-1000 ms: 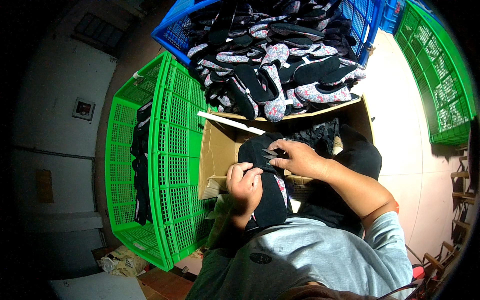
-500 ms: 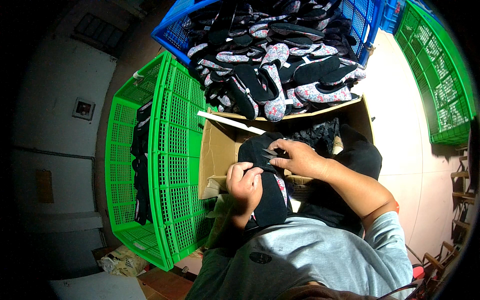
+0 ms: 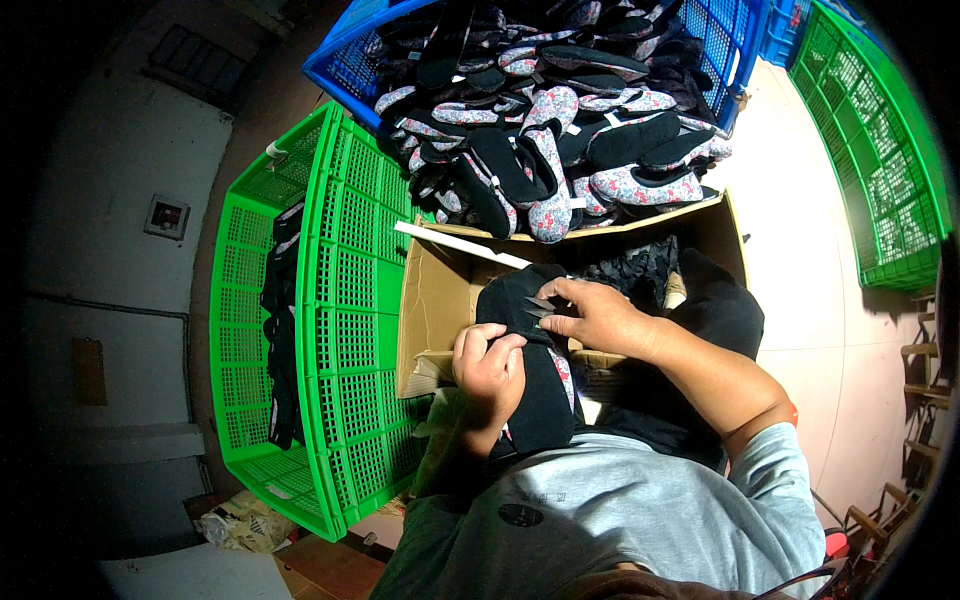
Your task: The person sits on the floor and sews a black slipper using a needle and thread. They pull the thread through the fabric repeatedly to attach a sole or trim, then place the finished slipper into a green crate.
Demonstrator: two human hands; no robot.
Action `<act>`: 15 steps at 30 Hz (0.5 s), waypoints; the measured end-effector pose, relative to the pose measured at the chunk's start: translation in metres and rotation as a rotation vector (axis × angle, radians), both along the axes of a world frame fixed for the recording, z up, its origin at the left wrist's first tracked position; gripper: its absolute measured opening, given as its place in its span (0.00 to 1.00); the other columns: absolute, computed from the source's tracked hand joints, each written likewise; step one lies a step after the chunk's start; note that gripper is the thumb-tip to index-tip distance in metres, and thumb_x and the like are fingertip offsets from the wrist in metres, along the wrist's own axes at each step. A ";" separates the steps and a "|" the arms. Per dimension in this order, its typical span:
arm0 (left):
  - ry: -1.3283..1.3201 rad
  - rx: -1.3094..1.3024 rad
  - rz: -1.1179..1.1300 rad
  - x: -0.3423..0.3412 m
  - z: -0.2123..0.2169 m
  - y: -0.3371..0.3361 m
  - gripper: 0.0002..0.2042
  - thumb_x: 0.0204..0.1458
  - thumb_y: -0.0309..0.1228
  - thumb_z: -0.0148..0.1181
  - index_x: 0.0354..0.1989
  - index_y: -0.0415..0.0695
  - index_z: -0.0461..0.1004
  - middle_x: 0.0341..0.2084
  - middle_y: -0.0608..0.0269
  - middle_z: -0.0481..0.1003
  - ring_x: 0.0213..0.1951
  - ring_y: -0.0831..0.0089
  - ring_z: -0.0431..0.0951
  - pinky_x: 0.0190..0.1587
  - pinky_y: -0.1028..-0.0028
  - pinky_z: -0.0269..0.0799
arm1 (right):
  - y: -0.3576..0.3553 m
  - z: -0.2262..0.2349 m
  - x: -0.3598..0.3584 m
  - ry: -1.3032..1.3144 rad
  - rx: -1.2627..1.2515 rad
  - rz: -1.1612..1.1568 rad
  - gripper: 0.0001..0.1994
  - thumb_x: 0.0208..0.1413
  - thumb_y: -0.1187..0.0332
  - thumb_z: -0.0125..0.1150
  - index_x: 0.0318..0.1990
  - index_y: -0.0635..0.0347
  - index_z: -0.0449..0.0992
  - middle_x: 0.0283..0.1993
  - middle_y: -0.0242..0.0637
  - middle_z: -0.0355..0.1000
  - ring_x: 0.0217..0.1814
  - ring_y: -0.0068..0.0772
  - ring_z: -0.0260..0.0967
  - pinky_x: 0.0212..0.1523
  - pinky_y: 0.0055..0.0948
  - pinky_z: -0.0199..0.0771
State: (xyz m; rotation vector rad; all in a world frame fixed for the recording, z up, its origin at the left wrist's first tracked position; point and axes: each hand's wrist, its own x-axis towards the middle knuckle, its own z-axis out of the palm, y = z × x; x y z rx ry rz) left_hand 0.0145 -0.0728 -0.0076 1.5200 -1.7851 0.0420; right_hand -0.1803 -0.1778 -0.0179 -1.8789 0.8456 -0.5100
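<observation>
A black slipper with a floral-print side lies lengthwise in front of my body, its far end over an open cardboard box. My left hand grips its left edge, thumb and fingers pinched together. My right hand is closed on a small pair of thread snips. Their dark blades point left, against the slipper's upper part. The handles are hidden inside my palm.
Beyond the cardboard box, a blue crate is heaped with floral and black slippers. A green crate with dark slippers stands at left; another green crate is far right. A white strip crosses the box's corner.
</observation>
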 end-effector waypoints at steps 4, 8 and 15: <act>-0.002 -0.005 0.007 -0.001 0.000 0.000 0.10 0.37 0.16 0.67 0.28 0.46 0.80 0.33 0.59 0.75 0.38 0.56 0.77 0.41 0.62 0.72 | 0.000 0.001 0.000 0.003 0.003 0.001 0.19 0.61 0.56 0.66 0.54 0.57 0.75 0.45 0.53 0.78 0.50 0.58 0.76 0.50 0.47 0.75; 0.001 -0.003 0.013 -0.001 0.000 0.000 0.10 0.37 0.16 0.68 0.28 0.46 0.80 0.33 0.59 0.75 0.38 0.56 0.77 0.41 0.62 0.72 | 0.000 0.000 0.000 0.002 -0.005 -0.003 0.19 0.61 0.56 0.66 0.54 0.56 0.75 0.45 0.53 0.78 0.49 0.57 0.77 0.50 0.46 0.75; 0.001 -0.004 0.010 -0.001 0.001 0.000 0.10 0.38 0.16 0.68 0.28 0.46 0.80 0.33 0.59 0.75 0.38 0.56 0.77 0.41 0.62 0.72 | 0.000 -0.002 0.000 -0.007 -0.009 -0.003 0.19 0.61 0.56 0.66 0.54 0.57 0.75 0.45 0.53 0.78 0.49 0.57 0.77 0.50 0.46 0.75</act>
